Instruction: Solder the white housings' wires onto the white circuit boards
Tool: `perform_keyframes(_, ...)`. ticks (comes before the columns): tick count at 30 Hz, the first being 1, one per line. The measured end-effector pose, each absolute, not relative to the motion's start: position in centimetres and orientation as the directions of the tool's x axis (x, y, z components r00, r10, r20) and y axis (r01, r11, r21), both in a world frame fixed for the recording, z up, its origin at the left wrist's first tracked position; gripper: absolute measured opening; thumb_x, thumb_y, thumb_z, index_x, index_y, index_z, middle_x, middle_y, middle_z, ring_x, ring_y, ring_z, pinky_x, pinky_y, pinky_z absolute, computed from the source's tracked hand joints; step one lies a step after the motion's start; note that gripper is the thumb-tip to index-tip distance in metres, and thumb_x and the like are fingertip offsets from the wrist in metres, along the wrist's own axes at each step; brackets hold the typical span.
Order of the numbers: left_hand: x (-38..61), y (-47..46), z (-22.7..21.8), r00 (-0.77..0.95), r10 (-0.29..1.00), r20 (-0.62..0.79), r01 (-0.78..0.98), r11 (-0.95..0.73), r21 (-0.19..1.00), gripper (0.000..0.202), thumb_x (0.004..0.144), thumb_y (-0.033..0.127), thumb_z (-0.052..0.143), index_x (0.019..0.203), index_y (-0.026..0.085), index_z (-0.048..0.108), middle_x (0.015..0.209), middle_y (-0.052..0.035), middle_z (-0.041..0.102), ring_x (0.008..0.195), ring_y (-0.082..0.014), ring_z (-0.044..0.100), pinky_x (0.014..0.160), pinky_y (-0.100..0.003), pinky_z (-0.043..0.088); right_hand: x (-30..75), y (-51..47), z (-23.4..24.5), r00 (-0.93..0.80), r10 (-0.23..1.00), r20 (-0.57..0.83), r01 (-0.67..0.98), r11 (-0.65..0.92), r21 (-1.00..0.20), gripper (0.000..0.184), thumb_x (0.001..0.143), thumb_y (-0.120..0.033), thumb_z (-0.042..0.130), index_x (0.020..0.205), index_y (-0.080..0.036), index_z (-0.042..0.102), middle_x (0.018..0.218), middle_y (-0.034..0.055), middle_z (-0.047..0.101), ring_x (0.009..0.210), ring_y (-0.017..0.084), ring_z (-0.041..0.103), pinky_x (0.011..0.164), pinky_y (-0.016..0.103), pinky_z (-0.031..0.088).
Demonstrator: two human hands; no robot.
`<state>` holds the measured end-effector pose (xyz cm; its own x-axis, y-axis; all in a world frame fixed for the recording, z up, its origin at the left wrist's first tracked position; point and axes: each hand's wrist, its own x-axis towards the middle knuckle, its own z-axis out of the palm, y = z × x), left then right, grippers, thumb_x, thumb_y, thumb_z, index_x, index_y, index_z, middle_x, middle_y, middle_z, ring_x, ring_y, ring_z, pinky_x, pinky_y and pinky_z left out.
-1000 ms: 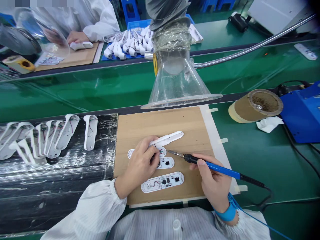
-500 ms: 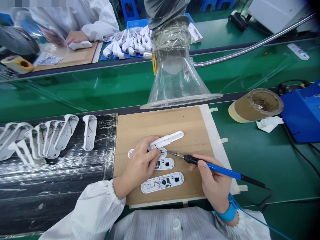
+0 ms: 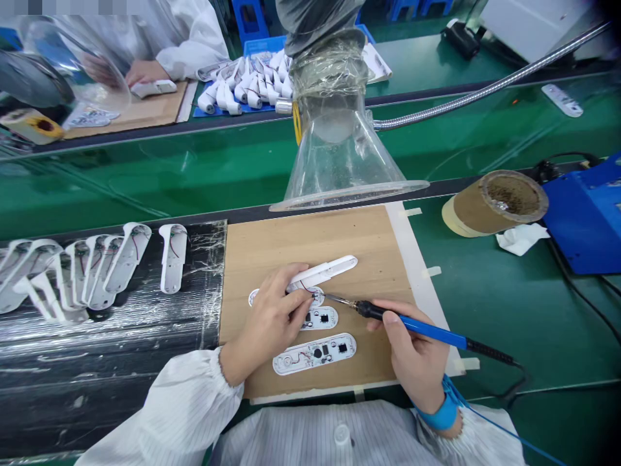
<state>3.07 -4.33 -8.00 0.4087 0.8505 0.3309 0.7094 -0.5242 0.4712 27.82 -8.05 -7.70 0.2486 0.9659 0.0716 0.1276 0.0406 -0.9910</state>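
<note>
My right hand (image 3: pixel 420 356) grips a blue-handled soldering iron (image 3: pixel 417 327). The iron's tip meets the right end of a white circuit board (image 3: pixel 318 296), much of which lies beneath my left hand (image 3: pixel 272 317). My left thumb and forefinger are pinched together at that end, on what looks like a thin wire (image 3: pixel 305 285). The wire runs from a white plastic housing (image 3: pixel 330 268) lying just behind the board; my fingers cover the housing's left end. Closer to me are a partly covered second board (image 3: pixel 323 318) and a fully visible third board (image 3: pixel 315 354).
A clear fume hood (image 3: pixel 347 162) hangs beyond the cardboard mat (image 3: pixel 378 259). Several wired housings (image 3: pixel 129 259) lie at left. At right stand a brown pot (image 3: pixel 495 204), crumpled tissue (image 3: pixel 521 239) and a blue box (image 3: pixel 582 220). A co-worker's hand (image 3: pixel 145 72) rests across the belt.
On the green belt at the upper right, a white board has slid to the left. Both my hands, the iron and the parts on the mat look practically still.
</note>
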Motion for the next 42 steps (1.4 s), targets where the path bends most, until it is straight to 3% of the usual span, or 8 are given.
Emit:
perform_keyframes(7, 2.8, -4.1, -7.3, 0.519, 0.784, 0.34, 0.744, -0.611, 0.271, 0.015, 0.105, 0.011, 0.058, 0.098, 0.016, 0.07, 0.144, -0.0193, 0.062, 0.128, -0.0342, 0.067, 0.099, -0.055, 0.065, 28.0, -8.2, -8.0, 0.199, 0.976, 0.09, 0.14, 0.062, -0.988, 0.012, 0.099, -0.026, 0.072, 0.103, -0.027, 0.083, 0.072, -0.002, 0.081, 0.063, 0.015, 0.08, 0.062, 0.022, 0.065)
perform_keyframes(23, 3.1, -3.7, -5.6, 0.675, 0.701, 0.23, 0.718, -0.696, 0.017, 0.017, 0.105, 0.009, 0.055, 0.099, 0.014, 0.071, 0.142, -0.0237, 0.066, 0.133, -0.0361, 0.067, 0.11, -0.056, 0.061, 28.0, -8.3, -8.0, 0.17, 0.98, 0.107, 0.147, 0.082, -0.986, 0.013, 0.099, -0.024, 0.071, 0.104, -0.026, 0.083, 0.082, 0.0005, 0.085, 0.065, 0.017, 0.082, 0.06, 0.021, 0.067)
perform_keyframes(31, 3.3, -3.8, -5.5, 0.683, 0.695, 0.224, 0.714, -0.7, -0.009, 0.018, 0.105, 0.008, 0.054, 0.099, 0.013, 0.07, 0.14, -0.025, 0.067, 0.134, -0.0385, 0.067, 0.106, -0.058, 0.062, 28.1, -8.4, -8.0, 0.198, 0.974, 0.106, 0.162, 0.074, -0.984, 0.012, 0.1, -0.027, 0.072, 0.103, -0.026, 0.083, 0.083, 0.0013, 0.086, 0.064, 0.018, 0.082, 0.059, 0.024, 0.067)
perform_keyframes(36, 3.2, -3.8, -5.6, 0.696, 0.677, 0.239, 0.706, -0.706, -0.059, 0.018, 0.105, 0.009, 0.053, 0.097, 0.013, 0.069, 0.139, -0.025, 0.067, 0.131, -0.0378, 0.068, 0.106, -0.056, 0.062, 28.4, -8.4, -8.0, 0.232, 0.967, 0.102, 0.157, 0.066, -0.985, 0.012, 0.099, -0.029, 0.072, 0.101, -0.025, 0.083, 0.073, 0.0003, 0.082, 0.062, 0.018, 0.08, 0.058, 0.025, 0.066)
perform_keyframes(42, 3.1, -3.7, -5.6, 0.688, 0.689, 0.227, 0.712, -0.701, -0.034, 0.018, 0.106, 0.01, 0.053, 0.099, 0.013, 0.069, 0.141, -0.0247, 0.066, 0.132, -0.0377, 0.066, 0.106, -0.056, 0.061, 28.6, -8.4, -8.2, 0.258, 0.961, 0.1, 0.135, 0.067, -0.989, 0.013, 0.099, -0.027, 0.071, 0.101, -0.025, 0.083, 0.072, -0.0002, 0.08, 0.062, 0.017, 0.079, 0.06, 0.025, 0.065)
